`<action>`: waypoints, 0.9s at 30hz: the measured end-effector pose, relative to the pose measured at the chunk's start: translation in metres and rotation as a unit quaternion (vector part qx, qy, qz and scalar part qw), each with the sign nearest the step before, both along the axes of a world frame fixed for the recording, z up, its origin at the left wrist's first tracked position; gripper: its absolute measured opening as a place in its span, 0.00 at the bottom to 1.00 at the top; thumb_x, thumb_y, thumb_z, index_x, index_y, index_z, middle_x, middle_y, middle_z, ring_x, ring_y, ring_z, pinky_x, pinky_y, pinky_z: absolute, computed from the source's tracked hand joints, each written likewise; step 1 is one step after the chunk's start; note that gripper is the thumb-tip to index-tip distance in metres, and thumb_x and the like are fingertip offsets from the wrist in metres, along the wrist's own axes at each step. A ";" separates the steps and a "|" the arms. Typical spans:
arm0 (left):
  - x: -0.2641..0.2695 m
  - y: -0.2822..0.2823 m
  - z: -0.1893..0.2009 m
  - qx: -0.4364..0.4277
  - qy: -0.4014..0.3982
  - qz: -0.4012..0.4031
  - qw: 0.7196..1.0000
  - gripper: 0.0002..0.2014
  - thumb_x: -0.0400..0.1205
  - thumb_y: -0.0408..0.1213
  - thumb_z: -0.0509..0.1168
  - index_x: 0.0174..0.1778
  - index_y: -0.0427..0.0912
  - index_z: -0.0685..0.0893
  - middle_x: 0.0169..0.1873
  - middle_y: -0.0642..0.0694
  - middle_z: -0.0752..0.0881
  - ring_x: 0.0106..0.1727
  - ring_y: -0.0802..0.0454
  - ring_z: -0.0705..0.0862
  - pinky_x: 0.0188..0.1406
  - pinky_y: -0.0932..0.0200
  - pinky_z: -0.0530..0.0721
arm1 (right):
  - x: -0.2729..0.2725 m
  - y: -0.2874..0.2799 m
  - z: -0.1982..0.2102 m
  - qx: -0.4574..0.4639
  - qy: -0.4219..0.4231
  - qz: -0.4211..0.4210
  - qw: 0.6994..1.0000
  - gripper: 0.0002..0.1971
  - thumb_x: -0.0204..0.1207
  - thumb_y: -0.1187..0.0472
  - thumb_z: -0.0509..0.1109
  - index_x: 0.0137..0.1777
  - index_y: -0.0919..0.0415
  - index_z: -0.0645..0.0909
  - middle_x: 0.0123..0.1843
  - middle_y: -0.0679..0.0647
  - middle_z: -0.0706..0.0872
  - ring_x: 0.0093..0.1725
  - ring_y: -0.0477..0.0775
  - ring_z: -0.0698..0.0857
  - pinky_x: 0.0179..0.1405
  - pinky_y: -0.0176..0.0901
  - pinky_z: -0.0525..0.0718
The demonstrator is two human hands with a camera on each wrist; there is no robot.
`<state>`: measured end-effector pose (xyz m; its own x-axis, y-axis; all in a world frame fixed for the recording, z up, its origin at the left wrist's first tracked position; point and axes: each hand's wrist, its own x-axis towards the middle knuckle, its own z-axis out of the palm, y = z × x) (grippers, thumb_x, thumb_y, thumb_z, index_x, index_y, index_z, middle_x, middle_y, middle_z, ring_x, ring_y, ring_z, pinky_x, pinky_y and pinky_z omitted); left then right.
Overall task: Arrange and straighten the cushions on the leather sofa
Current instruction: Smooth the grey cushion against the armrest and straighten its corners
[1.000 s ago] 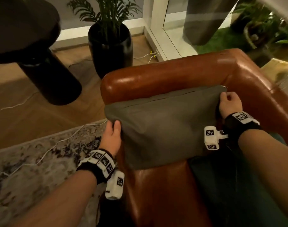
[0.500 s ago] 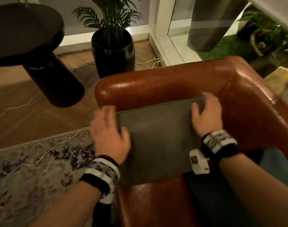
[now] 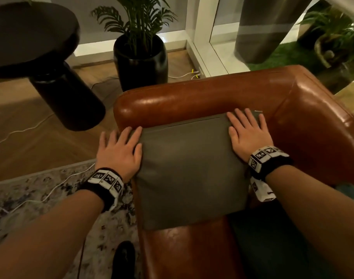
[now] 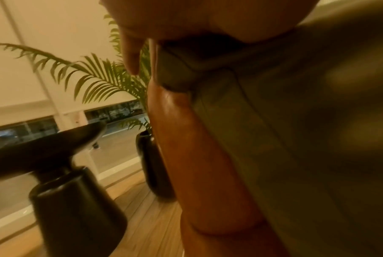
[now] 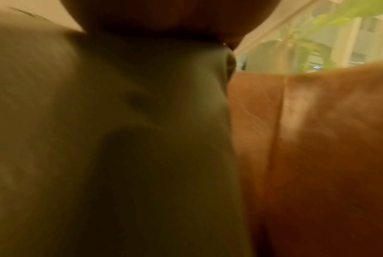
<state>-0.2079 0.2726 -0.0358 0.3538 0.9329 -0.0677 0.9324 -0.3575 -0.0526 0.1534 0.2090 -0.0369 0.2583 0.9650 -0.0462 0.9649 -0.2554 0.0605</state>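
Both wrist views are blurred; fingertips are cut off there. The grey cushion (image 3: 192,170) leans against the armrest (image 3: 192,97) of the leather sofa (image 3: 313,121), seam edge uppermost; its outline is nearly square, so no long axis can be told. The left hand (image 3: 119,152) and right hand (image 3: 247,133) lie flat, fingers spread, pressing its upper corners.

— Are you seeing any words, brands or numbers anywhere?

— No, nothing readable is showing. The only printed marks are black-and-white square code patterns, sitting on the left wristband (image 3: 107,181) at lower left of the head view and on the right wristband (image 3: 264,156) at right of centre.

— Are those patterns carrying letters or digits?

— None that I can make out.
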 end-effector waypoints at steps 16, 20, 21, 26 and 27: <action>0.043 -0.038 0.001 0.072 -0.073 -0.041 0.994 0.31 0.86 0.54 0.45 0.84 0.45 0.61 0.84 0.43 0.62 0.86 0.36 0.53 0.83 0.33 0.47 | -0.031 -0.040 -0.001 0.119 0.052 -0.007 0.991 0.30 0.85 0.46 0.43 0.86 0.53 0.57 0.88 0.53 0.57 0.87 0.58 0.50 0.84 0.63 0.47; 0.097 -0.099 -0.024 0.064 -0.106 -0.206 0.971 0.34 0.84 0.52 0.53 0.85 0.41 0.56 0.86 0.45 0.57 0.86 0.42 0.52 0.84 0.37 0.45 | -0.098 -0.071 -0.031 0.132 0.051 0.144 0.979 0.29 0.84 0.51 0.51 0.84 0.58 0.60 0.86 0.56 0.61 0.86 0.60 0.56 0.83 0.66 0.54; 0.100 -0.102 -0.035 0.059 -0.093 -0.223 0.968 0.35 0.84 0.52 0.54 0.86 0.41 0.54 0.86 0.45 0.56 0.86 0.43 0.52 0.85 0.39 0.45 | -0.104 -0.074 -0.043 0.125 0.042 0.150 0.980 0.29 0.84 0.50 0.51 0.85 0.58 0.59 0.87 0.56 0.60 0.86 0.59 0.55 0.82 0.67 0.54; 0.059 -0.065 -0.059 0.110 -0.045 -0.223 0.967 0.31 0.84 0.57 0.50 0.85 0.55 0.58 0.86 0.49 0.57 0.86 0.39 0.53 0.84 0.38 0.49 | -0.057 -0.074 -0.074 0.177 0.047 0.078 0.980 0.29 0.85 0.48 0.51 0.86 0.51 0.56 0.87 0.55 0.56 0.87 0.59 0.53 0.84 0.63 0.51; 0.046 -0.061 -0.059 0.116 -0.042 -0.208 0.970 0.32 0.84 0.58 0.50 0.85 0.55 0.57 0.86 0.49 0.56 0.86 0.38 0.52 0.84 0.37 0.49 | -0.049 -0.079 -0.078 0.184 0.056 0.047 0.980 0.29 0.85 0.48 0.50 0.86 0.50 0.55 0.88 0.55 0.55 0.87 0.59 0.52 0.84 0.63 0.50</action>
<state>-0.1622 0.2119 -0.0951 0.6983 0.6950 0.1715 0.7145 -0.6915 -0.1064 0.1046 0.1299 -0.1149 0.1808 0.9407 0.2871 0.9805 -0.1496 -0.1272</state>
